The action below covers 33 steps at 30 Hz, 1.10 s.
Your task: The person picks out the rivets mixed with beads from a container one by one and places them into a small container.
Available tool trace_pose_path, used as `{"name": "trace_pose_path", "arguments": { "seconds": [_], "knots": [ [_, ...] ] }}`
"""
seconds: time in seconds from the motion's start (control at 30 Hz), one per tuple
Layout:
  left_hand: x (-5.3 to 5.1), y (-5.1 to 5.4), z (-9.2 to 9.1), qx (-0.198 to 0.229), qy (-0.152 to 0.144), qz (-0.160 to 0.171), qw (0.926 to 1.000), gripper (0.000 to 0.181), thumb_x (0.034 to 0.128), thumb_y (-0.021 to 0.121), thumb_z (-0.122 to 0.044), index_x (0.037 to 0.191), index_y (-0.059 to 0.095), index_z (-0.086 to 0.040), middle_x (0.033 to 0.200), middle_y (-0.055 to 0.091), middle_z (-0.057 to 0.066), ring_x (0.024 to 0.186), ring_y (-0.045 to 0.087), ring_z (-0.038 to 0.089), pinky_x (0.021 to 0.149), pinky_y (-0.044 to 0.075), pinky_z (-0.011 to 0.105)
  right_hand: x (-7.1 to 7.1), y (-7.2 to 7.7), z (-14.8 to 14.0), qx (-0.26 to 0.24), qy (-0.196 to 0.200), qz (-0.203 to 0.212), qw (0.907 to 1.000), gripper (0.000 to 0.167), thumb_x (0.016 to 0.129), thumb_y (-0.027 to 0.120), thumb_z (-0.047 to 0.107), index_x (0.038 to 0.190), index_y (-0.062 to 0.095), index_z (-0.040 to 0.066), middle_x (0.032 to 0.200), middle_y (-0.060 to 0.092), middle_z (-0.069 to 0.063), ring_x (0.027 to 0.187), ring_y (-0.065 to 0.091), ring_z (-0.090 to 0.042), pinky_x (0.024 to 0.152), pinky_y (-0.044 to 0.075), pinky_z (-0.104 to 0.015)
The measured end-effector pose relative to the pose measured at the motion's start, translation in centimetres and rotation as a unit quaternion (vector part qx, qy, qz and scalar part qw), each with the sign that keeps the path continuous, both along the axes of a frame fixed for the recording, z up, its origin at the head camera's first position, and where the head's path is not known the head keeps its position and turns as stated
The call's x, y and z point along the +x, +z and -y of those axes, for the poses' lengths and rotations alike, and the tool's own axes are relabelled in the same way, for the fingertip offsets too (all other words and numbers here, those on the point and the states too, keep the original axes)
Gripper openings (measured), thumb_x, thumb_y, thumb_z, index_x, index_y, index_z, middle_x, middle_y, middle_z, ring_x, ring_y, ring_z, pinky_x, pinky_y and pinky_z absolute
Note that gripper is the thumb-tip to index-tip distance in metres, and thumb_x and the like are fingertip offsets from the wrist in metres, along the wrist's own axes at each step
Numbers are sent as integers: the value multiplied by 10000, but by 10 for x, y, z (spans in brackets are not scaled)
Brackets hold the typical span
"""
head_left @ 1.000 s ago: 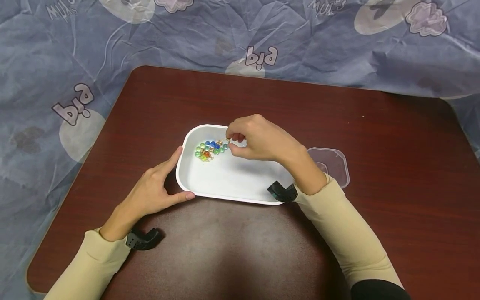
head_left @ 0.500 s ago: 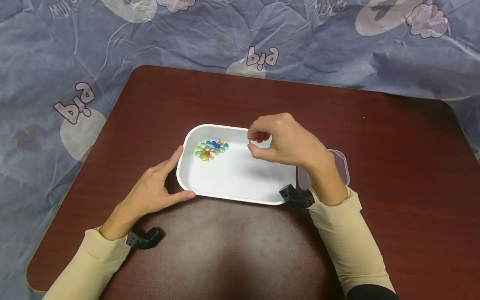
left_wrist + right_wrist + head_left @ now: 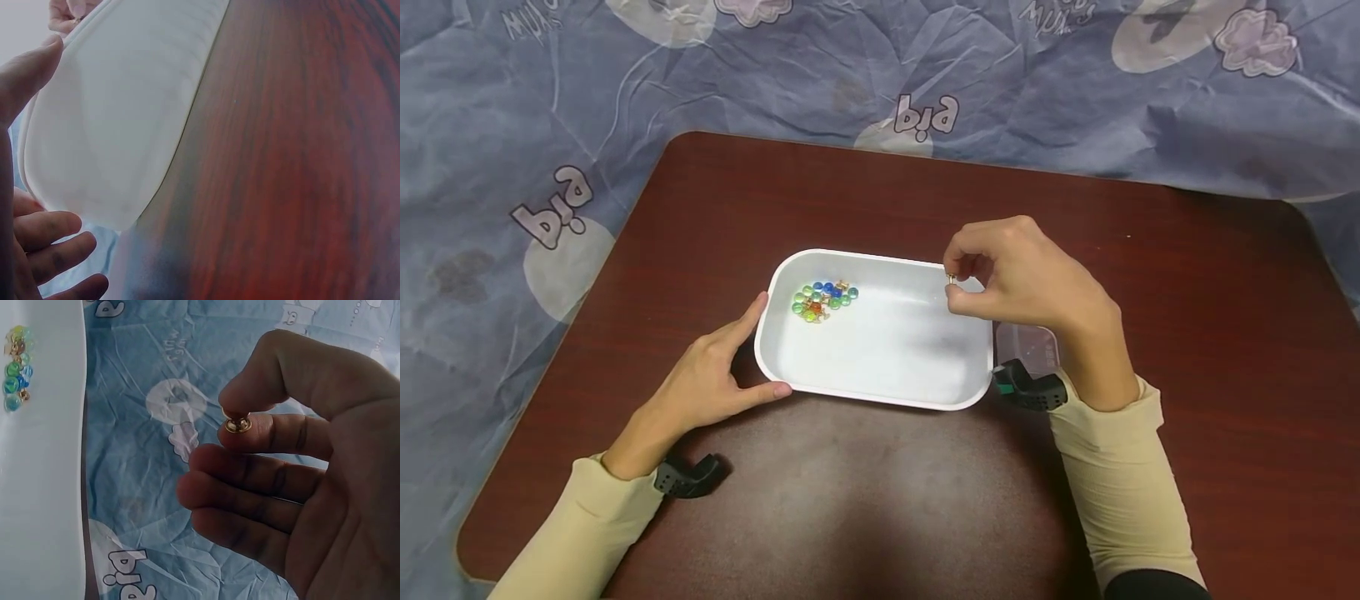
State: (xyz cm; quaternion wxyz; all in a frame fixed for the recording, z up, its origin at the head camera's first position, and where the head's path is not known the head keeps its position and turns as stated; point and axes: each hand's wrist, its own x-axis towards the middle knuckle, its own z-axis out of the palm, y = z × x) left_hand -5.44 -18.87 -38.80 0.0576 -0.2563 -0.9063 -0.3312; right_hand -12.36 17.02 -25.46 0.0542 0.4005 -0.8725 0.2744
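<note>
One stud point(image 3: 239, 425), tip of right grip point(image 3: 1026, 275)

Reddish-brown table point(image 3: 1240, 333); wrinkled blue printed sheet point(image 3: 790, 83) beyond.

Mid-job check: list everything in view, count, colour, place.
Table: one, red-brown, across the view.
Tray: one, white, on the table.
Marbles: over ten, mostly green and blue, in the tray's left half.
Studs: several, count unclear, gold, among the marbles.
Held stud: one, gold, near the tray's right end.
Plastic container: one, clear, right of the tray.
Cloth: one, blue-grey, beyond the table.
Wrist cameras: two, black, one per wrist.
Sleeves: two, cream, on both forearms.
Band: one, black, right sleeve.
Left hand: one, touching the tray's left end.
Right hand: one, pinching the held stud.
</note>
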Motion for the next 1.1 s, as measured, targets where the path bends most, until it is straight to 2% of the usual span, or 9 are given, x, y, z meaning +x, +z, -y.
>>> {"name": "trace_pose_path", "arguments": {
  "seconds": [0.17,0.37,0.6,0.87,1.1],
  "knots": [
    [0,0,-1,-3,-8,18,10000,1077,753,846,-471,1565,263,-70,1492,433,203,1284,515,365,980,448,544,1,2,-15,118,-159,-158,9997,90,670,625,68,721,642,139,700,585,76,562,503,-93,552,384,-193],
    [0,1,0,40,-28,2,10000,1080,753,844,-483,1567,262,-78,1494,431,200,1290,509,363,984,442,549,0,6,-33,95,-420,-412,9982,127,650,642,46,713,642,156,688,588,92,580,501,-82,555,362,-172],
    [-1,2,0,69,-15,-23,10000,1075,753,843,-483,1566,268,-79,1482,446,205,1278,521,364,974,450,551,2,12,-48,-38,-736,-340,9967,169,660,681,20,719,667,178,715,616,119,622,519,-76,593,382,-170],
    [-1,0,-1,91,-55,3,9999,1073,756,844,-477,1565,266,-74,1482,445,208,1280,519,364,974,449,552,8,16,-72,137,-1049,-366,9937,129,677,702,52,755,675,151,710,614,114,549,453,-28,544,344,-184],
    [0,0,0,99,-44,-27,9999,1063,769,812,-533,1564,272,-77,1481,447,207,1268,528,373,968,451,555,13,21,-87,-46,-1519,-249,9881,190,678,766,14,778,688,155,736,637,100,617,462,-39,584,336,-184]
  ]
}}
